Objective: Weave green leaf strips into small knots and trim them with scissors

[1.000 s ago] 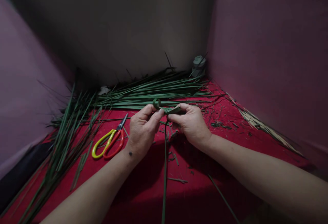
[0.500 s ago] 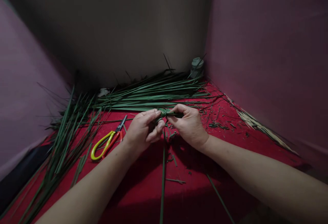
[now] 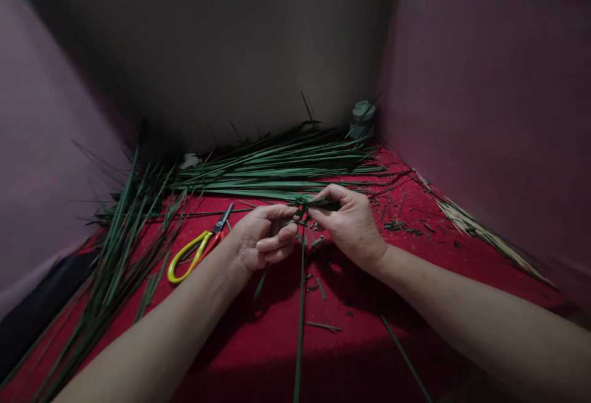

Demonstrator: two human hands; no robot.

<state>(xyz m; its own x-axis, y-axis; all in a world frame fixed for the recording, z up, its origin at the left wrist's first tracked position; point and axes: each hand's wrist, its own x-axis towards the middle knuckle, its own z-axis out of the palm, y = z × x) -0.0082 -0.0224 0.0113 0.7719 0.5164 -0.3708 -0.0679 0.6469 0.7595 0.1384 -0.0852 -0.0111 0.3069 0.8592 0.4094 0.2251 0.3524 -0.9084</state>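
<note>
one folded leaf (image 3: 301, 203), small, green: located between the two hands above the middle of the red surface (image 3: 258, 347), long axis running crosswise, its right end inside the right hand (image 3: 355, 229), which pinched it between thumb and forefinger. left hand (image 3: 263, 237), fingers curled: fingertips lay against the leaf's left end; whether they gripped it could not be told. both hands were near, the right covering more of it. one long strip (image 3: 300, 323): ran from just below the leaf toward the near edge. one pair of scissors (image 3: 187, 256): beside the left forearm, blades pointing to the far edge. one pale jar (image 3: 362, 121): far right corner, contents not visible. long leaves (image 3: 277, 170): piled along the far edge.
</note>
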